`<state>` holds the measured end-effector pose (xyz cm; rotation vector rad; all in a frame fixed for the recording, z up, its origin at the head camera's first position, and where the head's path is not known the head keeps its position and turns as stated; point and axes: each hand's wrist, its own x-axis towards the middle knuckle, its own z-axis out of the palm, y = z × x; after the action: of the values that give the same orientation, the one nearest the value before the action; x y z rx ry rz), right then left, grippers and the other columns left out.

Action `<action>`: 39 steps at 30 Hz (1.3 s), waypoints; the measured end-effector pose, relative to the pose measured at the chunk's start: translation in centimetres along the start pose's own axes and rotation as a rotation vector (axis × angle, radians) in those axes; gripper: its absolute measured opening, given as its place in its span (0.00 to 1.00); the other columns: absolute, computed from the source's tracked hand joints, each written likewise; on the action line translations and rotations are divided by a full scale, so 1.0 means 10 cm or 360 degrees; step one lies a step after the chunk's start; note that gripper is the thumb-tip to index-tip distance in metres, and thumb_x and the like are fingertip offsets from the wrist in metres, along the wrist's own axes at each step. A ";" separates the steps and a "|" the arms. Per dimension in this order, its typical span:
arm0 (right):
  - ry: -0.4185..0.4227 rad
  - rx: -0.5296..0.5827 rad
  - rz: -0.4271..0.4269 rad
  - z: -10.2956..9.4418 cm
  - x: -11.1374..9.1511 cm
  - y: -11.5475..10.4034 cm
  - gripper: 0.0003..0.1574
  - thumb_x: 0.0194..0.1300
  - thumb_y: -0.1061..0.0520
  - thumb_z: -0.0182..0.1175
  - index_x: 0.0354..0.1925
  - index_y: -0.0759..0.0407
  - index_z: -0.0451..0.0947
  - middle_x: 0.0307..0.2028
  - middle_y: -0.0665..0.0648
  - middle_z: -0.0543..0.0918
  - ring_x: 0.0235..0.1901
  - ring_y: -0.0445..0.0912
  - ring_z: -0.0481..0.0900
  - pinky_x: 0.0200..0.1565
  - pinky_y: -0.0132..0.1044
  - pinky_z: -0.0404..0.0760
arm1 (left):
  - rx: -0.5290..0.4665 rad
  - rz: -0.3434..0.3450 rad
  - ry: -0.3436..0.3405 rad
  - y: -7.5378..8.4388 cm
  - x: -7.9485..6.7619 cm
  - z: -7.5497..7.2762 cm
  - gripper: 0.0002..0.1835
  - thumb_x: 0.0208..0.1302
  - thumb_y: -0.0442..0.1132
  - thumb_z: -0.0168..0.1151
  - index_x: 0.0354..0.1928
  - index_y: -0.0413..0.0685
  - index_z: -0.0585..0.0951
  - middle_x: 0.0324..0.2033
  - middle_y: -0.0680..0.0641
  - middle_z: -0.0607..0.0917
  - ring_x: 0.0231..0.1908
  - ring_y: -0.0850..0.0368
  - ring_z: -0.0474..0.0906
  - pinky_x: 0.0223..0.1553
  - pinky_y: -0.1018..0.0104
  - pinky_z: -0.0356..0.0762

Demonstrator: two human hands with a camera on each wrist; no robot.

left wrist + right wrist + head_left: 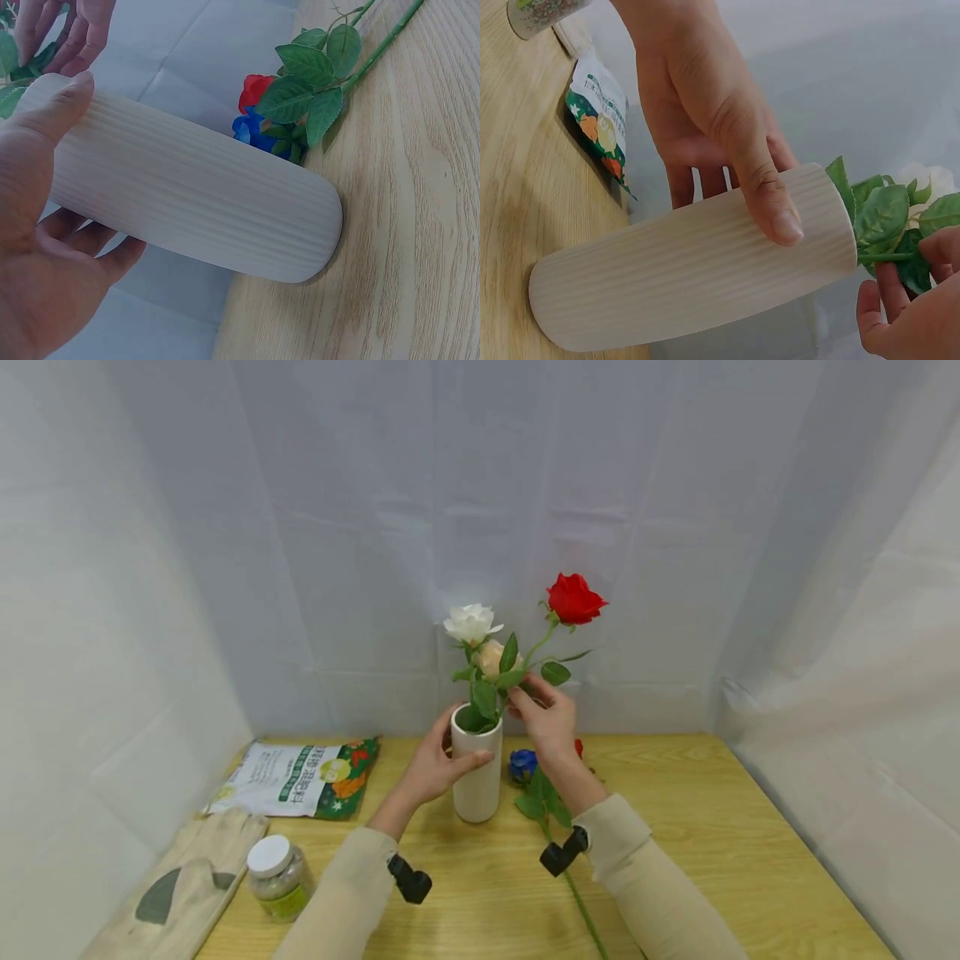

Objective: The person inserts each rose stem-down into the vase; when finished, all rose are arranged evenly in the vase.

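A white ribbed vase (476,777) stands upright on the wooden table. My left hand (437,764) grips it near the top, thumb across the front and fingers round the back. A white rose (471,623) and a peach rose (495,657) rise over its mouth among green leaves. Just right of the rim, my right hand (549,718) pinches the stem of a red rose (575,599), whose bloom leans up and to the right. In the right wrist view, a green stem (885,257) runs from the fingertips to the vase's mouth.
A blue rose (522,764) lies right of the vase, with another red bloom (255,91) close by, partly hidden. On the left are a printed bag (300,781), a white-lidded jar (279,881) and a pale work glove (187,885). White sheeting (480,527) surrounds the table.
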<state>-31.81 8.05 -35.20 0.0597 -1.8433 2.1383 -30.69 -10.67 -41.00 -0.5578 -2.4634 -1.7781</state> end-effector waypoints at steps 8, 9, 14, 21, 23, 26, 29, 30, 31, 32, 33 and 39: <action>-0.0019 -0.0194 -0.0011 -0.01 -0.02 0.03 0.20 0.71 0.58 0.66 0.58 0.65 0.86 0.54 0.66 0.89 0.40 0.44 0.88 0.50 0.46 0.89 | 0.0010 -0.0004 0.0003 -0.01 -0.01 -0.01 0.48 0.68 0.40 0.73 0.84 0.50 0.55 0.75 0.38 0.70 0.73 0.34 0.70 0.67 0.35 0.75; -0.0024 -0.0218 -0.0008 -0.02 -0.02 0.03 0.20 0.71 0.57 0.66 0.58 0.64 0.87 0.55 0.65 0.89 0.41 0.45 0.88 0.51 0.46 0.88 | 0.0008 -0.0007 0.0003 -0.01 -0.01 -0.01 0.48 0.68 0.40 0.73 0.84 0.51 0.56 0.75 0.38 0.70 0.73 0.34 0.70 0.67 0.35 0.75; -0.0102 -0.0377 -0.0024 -0.02 -0.06 0.04 0.21 0.69 0.53 0.70 0.56 0.60 0.89 0.57 0.61 0.89 0.53 0.53 0.88 0.57 0.49 0.86 | 0.0000 -0.0015 0.0004 -0.01 -0.02 -0.01 0.48 0.69 0.41 0.73 0.83 0.54 0.56 0.75 0.39 0.70 0.73 0.35 0.70 0.67 0.35 0.75; -0.0140 -0.0439 -0.0053 0.02 -0.12 0.07 0.20 0.68 0.51 0.71 0.54 0.59 0.90 0.54 0.60 0.90 0.57 0.55 0.86 0.59 0.52 0.85 | -0.0003 -0.0021 -0.0011 -0.01 -0.02 0.01 0.48 0.69 0.42 0.73 0.83 0.54 0.56 0.75 0.39 0.70 0.74 0.36 0.70 0.68 0.36 0.75; -0.0138 -0.0457 -0.0049 0.03 -0.12 0.07 0.19 0.68 0.51 0.71 0.53 0.59 0.90 0.53 0.60 0.91 0.57 0.54 0.86 0.58 0.50 0.85 | -0.0008 -0.0023 -0.0015 -0.01 -0.03 0.00 0.46 0.69 0.42 0.73 0.82 0.53 0.58 0.74 0.39 0.72 0.72 0.36 0.71 0.68 0.37 0.75; -0.0155 -0.0500 -0.0040 0.03 -0.13 0.11 0.19 0.68 0.51 0.71 0.52 0.59 0.91 0.53 0.60 0.91 0.58 0.54 0.85 0.56 0.48 0.86 | -0.0012 -0.0024 -0.0021 0.00 -0.04 -0.01 0.43 0.69 0.42 0.73 0.80 0.54 0.60 0.73 0.40 0.73 0.71 0.38 0.73 0.68 0.37 0.75; -0.0158 -0.0537 -0.0037 0.03 -0.15 0.15 0.18 0.67 0.51 0.72 0.51 0.60 0.91 0.51 0.60 0.91 0.58 0.55 0.86 0.56 0.49 0.86 | -0.0011 -0.0016 -0.0029 0.00 -0.04 -0.01 0.44 0.69 0.44 0.74 0.80 0.57 0.60 0.73 0.41 0.73 0.70 0.39 0.74 0.68 0.38 0.75; -0.0158 -0.0549 -0.0050 0.03 -0.15 0.17 0.18 0.68 0.51 0.71 0.50 0.60 0.91 0.51 0.61 0.91 0.57 0.55 0.86 0.56 0.49 0.86 | -0.0009 -0.0014 -0.0028 0.00 -0.04 -0.01 0.45 0.68 0.44 0.74 0.81 0.58 0.59 0.73 0.42 0.73 0.70 0.39 0.74 0.68 0.38 0.75; -0.0155 -0.0557 -0.0055 0.04 -0.15 0.18 0.18 0.67 0.51 0.71 0.50 0.61 0.91 0.50 0.62 0.92 0.57 0.55 0.87 0.56 0.49 0.87 | -0.0011 -0.0005 -0.0031 0.00 -0.04 -0.01 0.46 0.68 0.44 0.74 0.82 0.58 0.58 0.73 0.42 0.73 0.70 0.39 0.74 0.68 0.38 0.75; -0.0156 -0.0565 -0.0062 0.04 -0.15 0.19 0.18 0.67 0.52 0.71 0.49 0.62 0.91 0.49 0.62 0.92 0.56 0.56 0.87 0.56 0.49 0.87 | -0.0012 0.0003 -0.0032 0.00 -0.03 -0.01 0.47 0.69 0.44 0.74 0.82 0.58 0.57 0.74 0.42 0.72 0.71 0.39 0.73 0.68 0.37 0.75; -0.0157 -0.0574 -0.0068 0.05 -0.15 0.20 0.18 0.67 0.52 0.71 0.49 0.62 0.91 0.49 0.63 0.92 0.55 0.56 0.87 0.56 0.49 0.87 | -0.0011 0.0003 -0.0034 0.00 -0.03 -0.01 0.48 0.69 0.44 0.74 0.83 0.58 0.56 0.74 0.42 0.72 0.71 0.39 0.73 0.68 0.37 0.75; -0.0165 -0.0631 -0.0055 0.05 -0.16 0.23 0.17 0.67 0.51 0.71 0.48 0.61 0.92 0.48 0.62 0.92 0.53 0.56 0.89 0.54 0.49 0.88 | -0.0007 0.0011 -0.0037 0.01 -0.03 -0.01 0.49 0.68 0.43 0.73 0.84 0.58 0.54 0.75 0.42 0.71 0.72 0.39 0.72 0.68 0.38 0.75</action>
<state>-30.97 6.95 -37.71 0.1120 -2.2726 1.7384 -30.41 -10.85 -40.97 -0.5902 -2.4700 -1.7854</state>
